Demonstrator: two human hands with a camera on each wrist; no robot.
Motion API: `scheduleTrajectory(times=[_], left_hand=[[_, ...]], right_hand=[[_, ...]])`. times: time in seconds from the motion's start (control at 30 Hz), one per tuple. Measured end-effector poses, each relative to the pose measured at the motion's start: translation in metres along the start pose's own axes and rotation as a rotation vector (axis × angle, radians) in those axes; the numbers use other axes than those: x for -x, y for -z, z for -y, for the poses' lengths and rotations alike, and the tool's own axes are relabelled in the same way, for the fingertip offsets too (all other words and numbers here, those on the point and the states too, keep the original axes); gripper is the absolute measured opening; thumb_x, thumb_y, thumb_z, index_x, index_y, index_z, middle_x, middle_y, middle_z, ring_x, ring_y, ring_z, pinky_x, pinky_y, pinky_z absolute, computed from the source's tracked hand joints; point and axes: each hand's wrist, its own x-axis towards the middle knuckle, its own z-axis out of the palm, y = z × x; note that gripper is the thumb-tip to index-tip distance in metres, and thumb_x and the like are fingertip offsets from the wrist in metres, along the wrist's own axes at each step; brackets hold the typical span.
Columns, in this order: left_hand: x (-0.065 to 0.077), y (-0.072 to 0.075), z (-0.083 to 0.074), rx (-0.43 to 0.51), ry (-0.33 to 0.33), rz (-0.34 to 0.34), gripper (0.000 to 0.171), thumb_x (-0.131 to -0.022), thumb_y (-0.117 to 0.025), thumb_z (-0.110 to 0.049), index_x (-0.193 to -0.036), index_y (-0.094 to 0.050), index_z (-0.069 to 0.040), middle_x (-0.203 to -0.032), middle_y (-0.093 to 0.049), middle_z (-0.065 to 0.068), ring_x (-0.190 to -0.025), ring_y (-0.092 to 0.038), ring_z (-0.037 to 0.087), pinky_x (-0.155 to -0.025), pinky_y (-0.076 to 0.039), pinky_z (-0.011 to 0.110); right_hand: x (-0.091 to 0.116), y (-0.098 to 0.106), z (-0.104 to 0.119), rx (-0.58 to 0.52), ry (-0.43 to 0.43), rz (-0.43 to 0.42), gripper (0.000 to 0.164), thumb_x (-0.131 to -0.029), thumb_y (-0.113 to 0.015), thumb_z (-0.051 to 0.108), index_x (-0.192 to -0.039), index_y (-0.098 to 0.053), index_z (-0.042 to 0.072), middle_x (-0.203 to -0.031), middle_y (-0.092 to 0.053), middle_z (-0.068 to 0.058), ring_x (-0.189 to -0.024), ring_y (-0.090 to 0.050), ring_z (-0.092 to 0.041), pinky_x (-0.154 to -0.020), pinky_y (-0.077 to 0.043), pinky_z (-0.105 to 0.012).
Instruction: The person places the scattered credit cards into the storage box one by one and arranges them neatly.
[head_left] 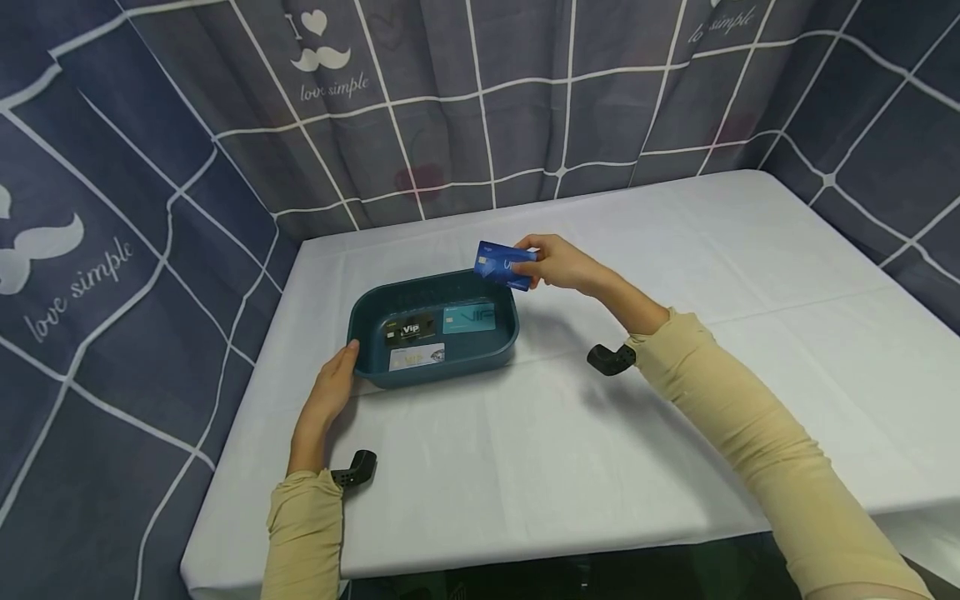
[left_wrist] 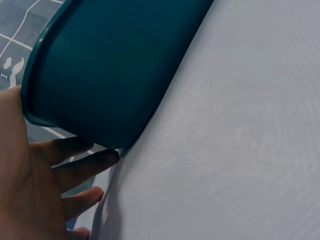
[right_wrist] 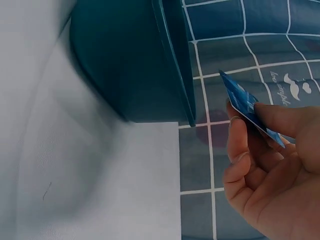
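Note:
My right hand pinches a blue bank-style card between thumb and fingers, above the back right rim of a dark teal tub. In the right wrist view the card is tilted, the thumb on its printed face. Inside the tub lie a black "Vip" card, a light teal "VIP" card and a white card, all flat. My left hand holds the tub's left end, thumb at the rim. Its fingers reach along the outer wall near the bottom corner.
A white cloth covers the table under the tub. Grey-blue curtains with white grid lines hang behind the table and at both sides. Each wrist wears a small black camera.

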Motion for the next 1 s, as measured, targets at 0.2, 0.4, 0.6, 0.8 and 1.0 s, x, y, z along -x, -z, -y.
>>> scheduleTrajectory(times=[0.2,0.4,0.6,0.8,1.0], left_hand=[[0.000,0.002,-0.001,-0.004,0.002,-0.002,0.084,-0.098,-0.018,-0.061,-0.150,-0.013,0.005,-0.155,-0.013,0.022,-0.142,-0.007,0.036,-0.113,-0.008,0.051],[-0.001,0.002,0.000,-0.001,0.004,0.002,0.084,-0.098,-0.018,-0.061,-0.149,-0.013,0.005,-0.155,-0.013,0.022,-0.142,-0.007,0.036,-0.113,-0.008,0.051],[-0.002,0.000,0.001,0.005,-0.001,0.000,0.083,-0.098,-0.018,-0.061,-0.150,-0.014,0.004,-0.155,-0.013,0.022,-0.142,-0.008,0.036,-0.113,-0.008,0.050],[-0.001,0.001,0.000,0.010,-0.004,-0.006,0.083,-0.099,-0.019,-0.060,-0.150,-0.014,0.004,-0.155,-0.014,0.022,-0.142,-0.008,0.036,-0.113,-0.008,0.051],[0.000,0.001,0.000,0.003,0.004,0.000,0.082,-0.099,-0.018,-0.061,-0.150,-0.014,0.004,-0.155,-0.014,0.021,-0.142,-0.008,0.035,-0.113,-0.008,0.051]], right_hand=[[-0.002,-0.004,0.003,0.035,0.023,0.019,0.035,-0.096,-0.059,0.021,-0.127,-0.054,0.007,-0.089,-0.064,-0.014,-0.079,-0.057,-0.026,-0.069,-0.045,-0.038],[-0.002,-0.012,0.007,0.051,0.048,0.054,0.033,-0.096,-0.061,0.021,-0.125,-0.056,0.007,-0.079,-0.061,-0.013,-0.077,-0.056,-0.027,-0.057,-0.031,-0.028],[-0.001,-0.023,0.012,0.071,0.077,0.055,0.032,-0.095,-0.061,0.018,-0.123,-0.057,0.005,-0.081,-0.063,-0.014,-0.075,-0.057,-0.029,-0.057,-0.032,-0.029],[-0.001,-0.036,0.019,0.157,0.098,0.087,0.033,-0.095,-0.061,0.015,-0.125,-0.055,0.002,-0.082,-0.062,-0.011,-0.070,-0.058,-0.024,-0.055,-0.041,-0.027],[-0.001,-0.045,0.022,0.197,0.110,0.089,0.029,-0.095,-0.062,0.014,-0.121,-0.057,0.003,-0.073,-0.055,-0.008,-0.068,-0.060,-0.027,-0.053,-0.042,-0.026]])
